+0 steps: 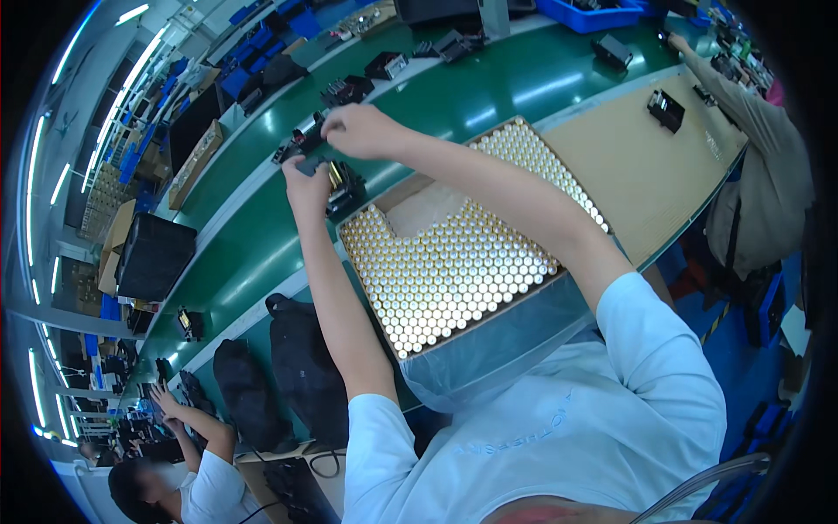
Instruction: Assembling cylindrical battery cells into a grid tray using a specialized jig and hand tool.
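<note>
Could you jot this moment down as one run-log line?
Left hand: at black case; right hand: close to another black case; nearby: open box holding shiny-ended cylinders

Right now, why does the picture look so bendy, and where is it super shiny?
In the head view, the fisheye lens curves the green bench; the head view also shows pale glare on it, bright ceiling lights and gleaming cylinders; and in the head view, the black device by the left hand looks dark, its small details hard to see.
</note>
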Action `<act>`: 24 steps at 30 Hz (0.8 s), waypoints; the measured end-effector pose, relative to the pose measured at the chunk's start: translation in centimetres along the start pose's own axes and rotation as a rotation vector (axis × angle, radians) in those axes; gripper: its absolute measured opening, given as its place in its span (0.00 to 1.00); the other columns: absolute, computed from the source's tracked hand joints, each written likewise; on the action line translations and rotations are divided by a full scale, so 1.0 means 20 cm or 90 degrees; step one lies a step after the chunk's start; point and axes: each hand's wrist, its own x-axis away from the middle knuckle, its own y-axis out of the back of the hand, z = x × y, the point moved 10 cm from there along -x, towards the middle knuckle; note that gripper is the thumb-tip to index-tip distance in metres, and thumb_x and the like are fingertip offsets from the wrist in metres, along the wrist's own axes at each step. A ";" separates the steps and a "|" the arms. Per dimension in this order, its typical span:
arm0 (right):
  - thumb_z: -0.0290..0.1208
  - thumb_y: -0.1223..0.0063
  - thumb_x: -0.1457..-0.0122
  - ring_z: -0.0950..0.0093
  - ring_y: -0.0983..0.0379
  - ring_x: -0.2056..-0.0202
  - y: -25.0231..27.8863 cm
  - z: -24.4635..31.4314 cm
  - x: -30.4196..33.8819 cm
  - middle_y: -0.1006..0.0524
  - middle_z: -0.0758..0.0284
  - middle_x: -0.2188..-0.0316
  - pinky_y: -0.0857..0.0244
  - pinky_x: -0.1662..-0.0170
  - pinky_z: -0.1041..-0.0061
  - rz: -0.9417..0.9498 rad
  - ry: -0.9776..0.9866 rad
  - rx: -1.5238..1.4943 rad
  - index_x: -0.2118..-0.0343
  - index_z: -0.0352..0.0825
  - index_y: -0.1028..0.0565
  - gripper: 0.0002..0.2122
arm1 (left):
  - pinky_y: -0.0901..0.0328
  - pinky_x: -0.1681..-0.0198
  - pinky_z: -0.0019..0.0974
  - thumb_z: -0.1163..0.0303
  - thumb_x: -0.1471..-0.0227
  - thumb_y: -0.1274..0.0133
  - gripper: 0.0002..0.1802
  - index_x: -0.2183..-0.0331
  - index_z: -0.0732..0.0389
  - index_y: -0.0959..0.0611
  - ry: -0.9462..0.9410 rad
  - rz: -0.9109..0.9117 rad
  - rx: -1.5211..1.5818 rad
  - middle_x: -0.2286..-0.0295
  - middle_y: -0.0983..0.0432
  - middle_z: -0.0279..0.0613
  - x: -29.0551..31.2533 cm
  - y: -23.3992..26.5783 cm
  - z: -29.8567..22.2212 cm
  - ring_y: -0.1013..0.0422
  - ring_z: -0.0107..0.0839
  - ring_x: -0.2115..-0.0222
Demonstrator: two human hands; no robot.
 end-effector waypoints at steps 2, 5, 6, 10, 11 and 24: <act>0.33 0.52 0.48 0.72 0.27 0.77 -0.05 0.09 0.08 0.20 0.66 0.76 0.32 0.69 0.75 0.185 -0.034 -0.061 0.68 0.32 0.20 0.12 | 0.30 0.63 0.46 0.66 0.55 0.44 0.28 0.52 0.64 0.33 0.000 0.005 -0.045 0.61 0.29 0.61 -0.01 0.01 -0.01 0.27 0.53 0.65; 0.32 0.51 0.47 0.72 0.28 0.79 -0.12 0.13 0.27 0.21 0.66 0.78 0.33 0.70 0.76 0.335 -0.093 -0.079 0.69 0.32 0.20 0.11 | 0.32 0.60 0.52 0.62 0.52 0.47 0.26 0.53 0.64 0.32 0.015 0.041 -0.186 0.60 0.30 0.62 0.04 0.01 -0.01 0.29 0.59 0.63; 0.31 0.51 0.47 0.73 0.29 0.80 -0.08 0.17 0.28 0.21 0.66 0.79 0.34 0.71 0.77 0.281 0.006 -0.075 0.69 0.32 0.20 0.10 | 0.32 0.60 0.52 0.62 0.52 0.47 0.26 0.53 0.64 0.32 0.010 0.031 -0.184 0.60 0.30 0.62 0.04 0.03 -0.03 0.29 0.59 0.63; 0.29 0.50 0.48 0.73 0.30 0.81 -0.01 0.10 0.37 0.22 0.67 0.81 0.35 0.73 0.78 0.168 0.158 -0.061 0.72 0.31 0.20 0.08 | 0.34 0.59 0.54 0.61 0.50 0.49 0.25 0.53 0.65 0.32 0.002 -0.104 -0.480 0.59 0.33 0.61 0.07 0.09 -0.10 0.31 0.59 0.61; 0.28 0.49 0.48 0.72 0.30 0.81 -0.02 0.08 0.39 0.22 0.67 0.81 0.35 0.73 0.77 0.172 0.155 -0.073 0.71 0.32 0.20 0.08 | 0.35 0.59 0.55 0.61 0.50 0.49 0.25 0.53 0.64 0.32 -0.013 -0.111 -0.485 0.59 0.34 0.60 0.07 0.09 -0.12 0.32 0.59 0.61; 0.30 0.51 0.49 0.62 0.27 0.77 -0.21 -0.22 0.45 0.20 0.63 0.77 0.32 0.68 0.67 0.250 0.054 -0.042 0.72 0.33 0.20 0.09 | 0.33 0.58 0.37 0.71 0.52 0.45 0.22 0.53 0.65 0.26 -0.516 0.312 -0.082 0.61 0.25 0.47 0.95 0.11 -1.32 0.28 0.43 0.65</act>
